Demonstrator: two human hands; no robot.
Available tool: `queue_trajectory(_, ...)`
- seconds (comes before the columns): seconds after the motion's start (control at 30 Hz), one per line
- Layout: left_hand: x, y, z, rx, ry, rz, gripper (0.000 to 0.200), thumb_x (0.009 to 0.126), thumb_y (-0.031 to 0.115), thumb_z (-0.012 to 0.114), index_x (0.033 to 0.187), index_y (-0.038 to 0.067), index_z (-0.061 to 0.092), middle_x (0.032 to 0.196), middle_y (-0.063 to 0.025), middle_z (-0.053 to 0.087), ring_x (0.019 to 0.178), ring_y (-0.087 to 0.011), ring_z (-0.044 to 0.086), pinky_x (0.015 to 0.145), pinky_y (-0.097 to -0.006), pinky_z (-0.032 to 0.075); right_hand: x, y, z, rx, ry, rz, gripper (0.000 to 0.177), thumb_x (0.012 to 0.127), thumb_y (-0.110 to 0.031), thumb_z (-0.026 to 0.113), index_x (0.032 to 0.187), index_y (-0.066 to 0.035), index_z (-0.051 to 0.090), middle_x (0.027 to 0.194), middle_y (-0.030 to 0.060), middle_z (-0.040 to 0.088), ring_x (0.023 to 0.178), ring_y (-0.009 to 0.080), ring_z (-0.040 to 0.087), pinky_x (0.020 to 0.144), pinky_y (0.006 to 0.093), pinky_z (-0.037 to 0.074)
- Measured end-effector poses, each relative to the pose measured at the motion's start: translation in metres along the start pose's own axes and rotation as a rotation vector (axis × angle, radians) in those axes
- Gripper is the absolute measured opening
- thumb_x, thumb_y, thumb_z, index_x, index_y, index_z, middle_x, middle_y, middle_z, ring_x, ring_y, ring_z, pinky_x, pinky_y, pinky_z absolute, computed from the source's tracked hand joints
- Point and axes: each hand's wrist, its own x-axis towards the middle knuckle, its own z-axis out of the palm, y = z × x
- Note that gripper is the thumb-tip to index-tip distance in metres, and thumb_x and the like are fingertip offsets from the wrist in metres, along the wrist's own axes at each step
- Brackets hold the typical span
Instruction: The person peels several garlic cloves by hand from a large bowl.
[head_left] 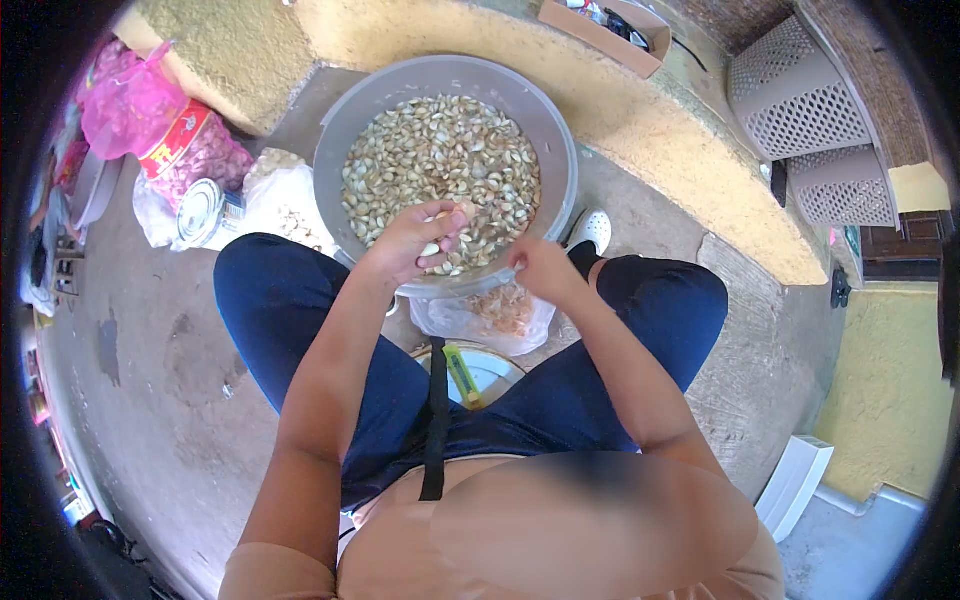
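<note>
A big grey basin (565,165) stands before me, with many garlic cloves (440,140) in it. Over its near side, my left hand (408,242) is closed around garlic; a pale clove (430,249) shows at the fingers, and a brownish piece (466,210) is at the fingertips. My right hand (548,270) is just right of it at the basin's near rim, fingers pinched together; whatever they hold is too small to make out. Below the rim, a clear plastic bag (440,318) contains papery garlic skins (503,306). A yellow-green box cutter (462,376) lies between my legs on a whitish round surface (497,374).
At left stand a pink mesh sack (205,160), a tin can (205,212) and a white bag (285,205) with more garlic. A low yellow wall (640,110) runs behind the basin, with a cardboard box (610,38) on it. Grey perforated baskets (800,95) are at right.
</note>
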Motion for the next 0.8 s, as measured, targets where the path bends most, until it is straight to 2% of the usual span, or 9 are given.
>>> queue_trajectory(0.03, -0.001, 0.000, -0.001, -0.019, -0.014, -0.002, 0.032, 0.080, 0.017, 0.059, 0.103, -0.002, 0.048, 0.066, 0.0030, 0.041, 0.055, -0.0029, 0.039, 0.034, -0.0131, 0.025, -0.001, 0.007, 0.014, -0.036, -0.051, 0.002, 0.015, 0.063, -0.004, 0.055, 0.076, -0.004, 0.063, 0.077, 0.0151, 0.060, 0.074, 0.0300, 0.058, 0.065, 0.0362, 0.046)
queue_trajectory(0.13, -0.005, 0.000, -0.005, -0.064, -0.043, -0.010, 0.024, 0.080, 0.015, 0.059, 0.097, 0.001, 0.050, 0.071, 0.0020, 0.045, 0.056, -0.0032, 0.041, 0.034, -0.0134, 0.026, -0.002, 0.047, 0.067, -0.276, -0.335, -0.067, 0.016, 0.063, -0.005, 0.055, 0.076, -0.006, 0.064, 0.081, 0.0165, 0.060, 0.079, 0.0318, 0.058, 0.068, 0.0391, 0.046)
queue_trajectory(0.23, -0.012, 0.005, -0.005, -0.074, -0.033, -0.010, 0.023, 0.080, 0.015, 0.059, 0.096, 0.001, 0.050, 0.070, 0.0016, 0.045, 0.055, -0.0035, 0.041, 0.034, -0.0136, 0.026, -0.004, 0.031, 0.078, -0.388, -0.397, 0.125, 0.019, 0.066, -0.013, 0.058, 0.083, -0.010, 0.065, 0.086, 0.0162, 0.061, 0.081, 0.0324, 0.058, 0.071, 0.0401, 0.046)
queue_trajectory(0.33, -0.013, 0.006, -0.006, -0.061, -0.009, -0.004, 0.024, 0.080, 0.015, 0.059, 0.096, 0.000, 0.050, 0.069, 0.0013, 0.045, 0.054, -0.0033, 0.041, 0.034, -0.0138, 0.026, -0.016, -0.006, 0.072, -0.135, -0.440, 0.012, 0.023, 0.067, -0.020, 0.061, 0.085, -0.006, 0.064, 0.084, 0.0181, 0.061, 0.080, 0.0314, 0.059, 0.072, 0.0399, 0.046)
queue_trajectory(0.4, -0.012, 0.006, -0.005, -0.052, 0.009, 0.015, 0.025, 0.080, 0.016, 0.059, 0.096, 0.000, 0.050, 0.068, 0.0012, 0.045, 0.053, -0.0030, 0.042, 0.034, -0.0141, 0.026, -0.038, -0.043, 0.068, -0.057, -0.491, 0.038, 0.028, 0.067, -0.024, 0.063, 0.084, -0.002, 0.061, 0.085, 0.0208, 0.059, 0.081, 0.0317, 0.058, 0.071, 0.0393, 0.046)
queue_trajectory(0.5, -0.016, 0.008, -0.001, -0.031, 0.019, 0.013, 0.025, 0.080, 0.016, 0.059, 0.097, 0.000, 0.049, 0.067, 0.0014, 0.045, 0.053, -0.0026, 0.042, 0.033, -0.0141, 0.026, -0.059, -0.057, 0.091, -0.174, -0.329, -0.077, 0.032, 0.066, -0.023, 0.064, 0.086, 0.001, 0.058, 0.086, 0.0212, 0.054, 0.084, 0.0327, 0.056, 0.072, 0.0391, 0.046)
queue_trajectory(0.63, -0.022, 0.009, 0.001, -0.024, 0.022, 0.024, 0.027, 0.080, 0.016, 0.059, 0.098, -0.001, 0.049, 0.067, 0.0015, 0.044, 0.054, -0.0027, 0.042, 0.033, -0.0138, 0.026, -0.047, -0.045, 0.109, -0.170, -0.291, -0.031, 0.034, 0.064, -0.019, 0.064, 0.089, 0.001, 0.053, 0.085, 0.0186, 0.053, 0.083, 0.0315, 0.056, 0.073, 0.0386, 0.046)
queue_trajectory(0.73, -0.025, 0.013, -0.002, -0.029, 0.024, 0.033, 0.028, 0.079, 0.017, 0.060, 0.099, -0.001, 0.049, 0.067, 0.0015, 0.044, 0.054, -0.0028, 0.042, 0.033, -0.0135, 0.026, -0.039, -0.039, 0.091, 0.180, -0.382, -0.007, 0.025, 0.071, -0.014, 0.057, 0.091, -0.001, 0.050, 0.082, 0.0156, 0.055, 0.075, 0.0280, 0.058, 0.066, 0.0369, 0.048)
queue_trajectory(0.8, -0.026, 0.013, -0.006, -0.046, 0.010, 0.042, 0.029, 0.079, 0.017, 0.060, 0.099, -0.001, 0.049, 0.067, 0.0016, 0.044, 0.054, -0.0028, 0.042, 0.033, -0.0134, 0.026, -0.029, -0.037, 0.076, 0.814, -0.333, 0.197, 0.021, 0.076, -0.011, 0.051, 0.095, -0.002, 0.047, 0.080, 0.0132, 0.055, 0.071, 0.0255, 0.059, 0.059, 0.0341, 0.049)
